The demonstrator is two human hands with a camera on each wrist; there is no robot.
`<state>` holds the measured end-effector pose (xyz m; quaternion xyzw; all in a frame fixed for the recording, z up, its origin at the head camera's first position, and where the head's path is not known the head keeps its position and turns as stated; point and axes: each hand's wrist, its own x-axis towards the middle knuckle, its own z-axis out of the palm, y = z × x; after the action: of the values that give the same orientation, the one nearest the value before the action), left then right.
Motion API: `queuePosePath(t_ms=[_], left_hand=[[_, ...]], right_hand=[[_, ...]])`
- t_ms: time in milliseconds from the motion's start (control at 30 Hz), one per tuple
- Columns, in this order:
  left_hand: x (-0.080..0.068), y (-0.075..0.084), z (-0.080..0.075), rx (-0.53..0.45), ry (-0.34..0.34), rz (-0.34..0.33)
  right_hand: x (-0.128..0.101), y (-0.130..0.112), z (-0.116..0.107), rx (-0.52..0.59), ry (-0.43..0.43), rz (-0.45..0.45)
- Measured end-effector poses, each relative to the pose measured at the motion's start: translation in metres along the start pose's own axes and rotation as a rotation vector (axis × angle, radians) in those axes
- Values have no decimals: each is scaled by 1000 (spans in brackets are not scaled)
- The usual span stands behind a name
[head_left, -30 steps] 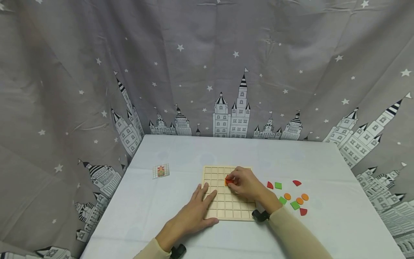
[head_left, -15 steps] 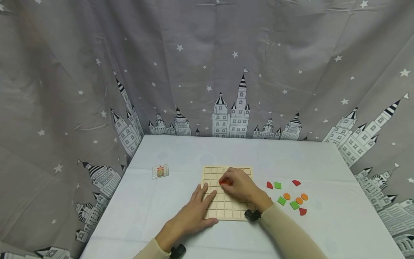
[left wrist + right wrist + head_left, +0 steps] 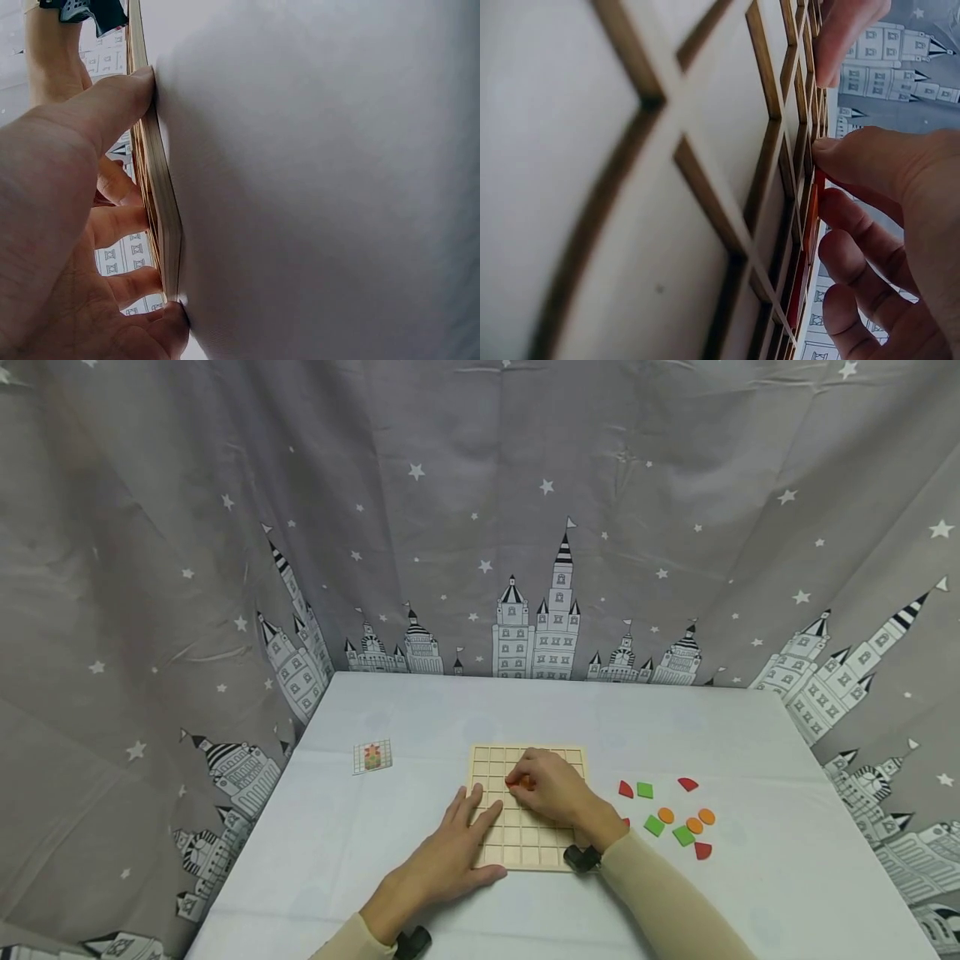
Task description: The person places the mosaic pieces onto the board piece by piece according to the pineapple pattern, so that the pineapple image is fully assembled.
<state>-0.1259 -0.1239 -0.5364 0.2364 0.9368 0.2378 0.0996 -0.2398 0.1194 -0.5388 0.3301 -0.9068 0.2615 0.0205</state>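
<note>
A pale wooden grid board (image 3: 498,847) lies on the white table (image 3: 420,727) in front of me. My right hand (image 3: 551,789) rests over the board's upper middle and pinches a small red piece (image 3: 514,782) down against a cell. In the right wrist view the red piece (image 3: 811,217) sits edge-on under the thumb and fingers. My left hand (image 3: 457,847) lies flat, fingers straight, on the board's near left corner; the left wrist view shows its thumb pressing the board's edge (image 3: 161,217).
Loose red, green and orange pieces (image 3: 667,817) lie scattered on the table right of the board. A small pattern card (image 3: 372,757) sits to the left. A grey castle-print curtain (image 3: 480,527) hangs behind and at both sides.
My right hand has slid a little to the left across the board with the red piece. The left hand has not moved.
</note>
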Motion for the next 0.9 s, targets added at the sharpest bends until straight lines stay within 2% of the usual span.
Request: queuePosePath(t_ms=[500, 900], left_hand=[[0, 2, -1, 1, -1, 0], [0, 3, -1, 9, 2, -6]], right_hand=[[2, -1, 2, -51, 21, 33], [1, -3, 3, -35, 23, 58]])
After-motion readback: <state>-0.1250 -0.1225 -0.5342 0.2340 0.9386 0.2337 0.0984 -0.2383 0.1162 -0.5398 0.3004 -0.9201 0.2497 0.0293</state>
